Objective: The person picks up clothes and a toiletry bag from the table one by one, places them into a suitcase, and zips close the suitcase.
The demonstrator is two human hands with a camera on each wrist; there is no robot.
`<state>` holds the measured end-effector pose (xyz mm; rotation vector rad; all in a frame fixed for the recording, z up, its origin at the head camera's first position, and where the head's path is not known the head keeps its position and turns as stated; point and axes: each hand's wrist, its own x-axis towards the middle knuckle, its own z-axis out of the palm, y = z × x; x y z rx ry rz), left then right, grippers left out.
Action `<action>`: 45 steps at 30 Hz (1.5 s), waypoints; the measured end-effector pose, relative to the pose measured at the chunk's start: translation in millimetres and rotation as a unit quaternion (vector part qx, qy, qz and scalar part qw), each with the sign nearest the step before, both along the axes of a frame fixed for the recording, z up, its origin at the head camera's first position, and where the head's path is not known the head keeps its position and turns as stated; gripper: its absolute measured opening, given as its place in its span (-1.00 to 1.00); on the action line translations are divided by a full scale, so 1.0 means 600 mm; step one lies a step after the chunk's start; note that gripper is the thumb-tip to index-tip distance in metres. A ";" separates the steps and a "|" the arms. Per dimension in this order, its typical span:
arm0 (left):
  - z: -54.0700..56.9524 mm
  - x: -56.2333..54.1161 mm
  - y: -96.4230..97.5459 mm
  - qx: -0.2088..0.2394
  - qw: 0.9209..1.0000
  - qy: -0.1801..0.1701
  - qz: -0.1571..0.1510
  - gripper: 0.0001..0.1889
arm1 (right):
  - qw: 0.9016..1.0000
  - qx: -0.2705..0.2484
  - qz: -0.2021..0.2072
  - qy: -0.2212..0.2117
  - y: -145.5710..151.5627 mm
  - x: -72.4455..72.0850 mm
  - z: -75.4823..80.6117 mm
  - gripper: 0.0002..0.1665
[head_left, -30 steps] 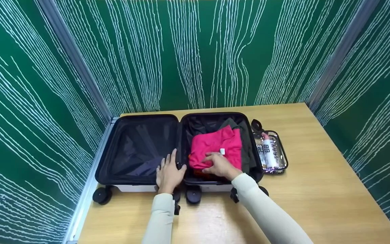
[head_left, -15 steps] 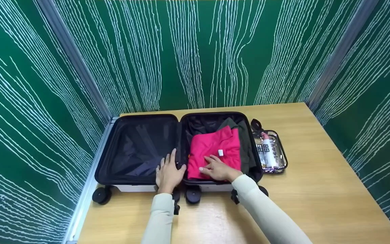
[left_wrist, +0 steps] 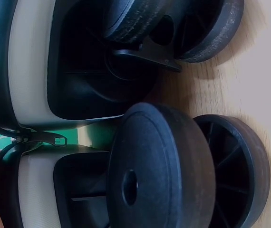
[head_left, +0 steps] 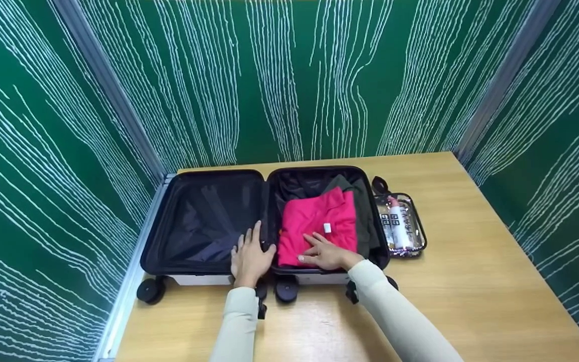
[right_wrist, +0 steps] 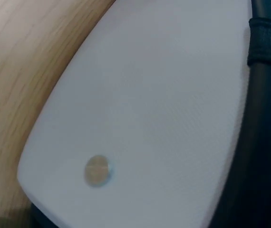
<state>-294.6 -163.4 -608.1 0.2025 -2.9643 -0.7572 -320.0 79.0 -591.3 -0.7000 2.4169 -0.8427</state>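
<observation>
A suitcase [head_left: 264,186] lies spread wide on the table, its two halves side by side. In the right half a bright pink folded garment [head_left: 299,221] with a small white tag lies over dark green clothing [head_left: 366,221]. My right hand [head_left: 325,252] rests on the pink garment near its front edge, fingers spread. My left hand [head_left: 252,259] rests with outstretched fingers on the inner front rim of the left half, by the hinge side. In the left wrist view the suitcase's black wheels [left_wrist: 159,166] and a zipper pull [left_wrist: 54,138] show, with a sliver of the hand at the edge.
Right of the suitcase lies a clear pouch [head_left: 402,226] with a white bottle inside. The wooden table [head_left: 475,271] is bounded by green patterned panels [head_left: 319,75] at the back and sides. The right wrist view shows the suitcase's white shell [right_wrist: 140,104].
The right hand has pressed the pink garment's front part down flat toward the suitcase's front edge, covering the orange-red patch that showed there. My left hand has stayed in place.
</observation>
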 end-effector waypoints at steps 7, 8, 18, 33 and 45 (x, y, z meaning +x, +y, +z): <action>0.001 0.000 0.000 0.000 1.000 -0.001 -0.001 -0.17 | 1.000 -0.014 -0.016 -0.006 0.003 0.000 -0.009 -0.37; 0.001 0.000 0.000 -0.001 1.000 -0.001 -0.001 -0.17 | 1.000 -0.014 -0.017 -0.004 0.003 0.000 -0.010 -0.38; -0.003 0.000 0.001 0.003 1.000 -0.004 0.000 -0.17 | 0.998 -0.032 0.017 0.053 0.007 0.003 -0.015 -0.57; 0.000 0.001 -0.001 -0.003 1.000 0.000 0.000 -0.18 | 0.943 -0.185 -0.190 0.201 0.097 -0.019 0.020 -0.62; -0.001 0.002 0.000 0.001 1.000 0.004 0.000 -0.17 | 0.847 -0.098 -0.426 0.303 0.263 -0.041 -0.018 -0.62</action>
